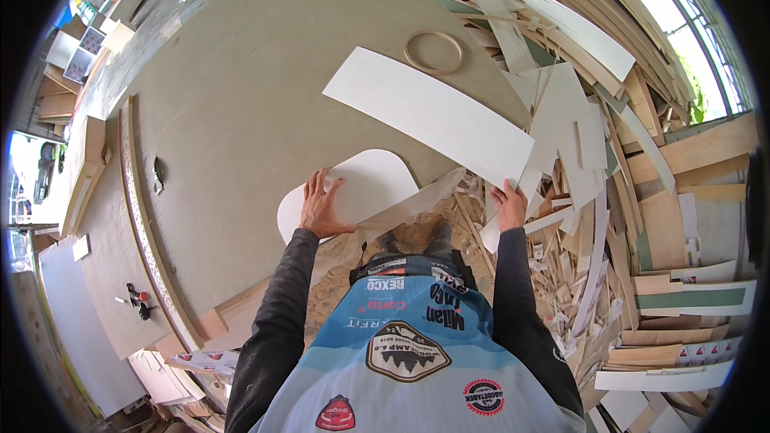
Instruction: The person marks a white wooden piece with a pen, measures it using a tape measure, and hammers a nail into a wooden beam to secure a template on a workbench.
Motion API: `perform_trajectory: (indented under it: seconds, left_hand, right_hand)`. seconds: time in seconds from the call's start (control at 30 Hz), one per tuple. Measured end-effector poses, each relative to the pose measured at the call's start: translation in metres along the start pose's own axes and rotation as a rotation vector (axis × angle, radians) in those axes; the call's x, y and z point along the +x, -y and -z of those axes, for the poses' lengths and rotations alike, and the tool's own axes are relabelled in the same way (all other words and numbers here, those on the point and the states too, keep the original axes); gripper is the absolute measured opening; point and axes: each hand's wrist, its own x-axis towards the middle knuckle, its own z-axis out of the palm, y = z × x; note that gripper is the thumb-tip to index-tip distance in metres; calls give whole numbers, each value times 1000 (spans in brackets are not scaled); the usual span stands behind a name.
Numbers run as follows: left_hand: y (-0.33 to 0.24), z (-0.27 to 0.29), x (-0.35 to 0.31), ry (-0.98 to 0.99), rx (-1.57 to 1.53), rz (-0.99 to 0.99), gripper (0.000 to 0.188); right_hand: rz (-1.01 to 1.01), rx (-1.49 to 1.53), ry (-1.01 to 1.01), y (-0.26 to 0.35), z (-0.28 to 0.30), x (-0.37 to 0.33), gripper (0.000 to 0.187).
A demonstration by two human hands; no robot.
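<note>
My left hand (pixel 322 207) rests on a white panel with rounded corners (pixel 375 183), its fingers and thumb spread over the surface near the worktable's front edge. At the other side my right hand (pixel 510 204) pinches the near right corner of a long white board (pixel 433 109). That board lies slanted over the grey-brown worktable (pixel 241 56), its right end reaching past the table's edge. Just beyond the board is a thin wooden ring (pixel 437 73). The left part of the rounded panel is partly covered by my hand.
Offcuts and strips of board (pixel 573 128) are heaped along the right side, with scraps on the floor below. A long wooden strip (pixel 136 208) lies on the left, beside a small dark object (pixel 157 175) and a red and black tool (pixel 140 302).
</note>
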Motion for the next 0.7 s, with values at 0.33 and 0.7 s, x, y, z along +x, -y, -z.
perform_trajectory:
  seconds: [0.33, 0.7]
  left_hand:
    - [-17, -10, -6, -96, 40, 98, 104]
    - [-21, -18, -5, -95, 57, 149, 106]
  right_hand:
    - [-1, 46, -184, -9, 74, -150, 24]
    - [-51, 56, -176, -27, 117, -225, 26]
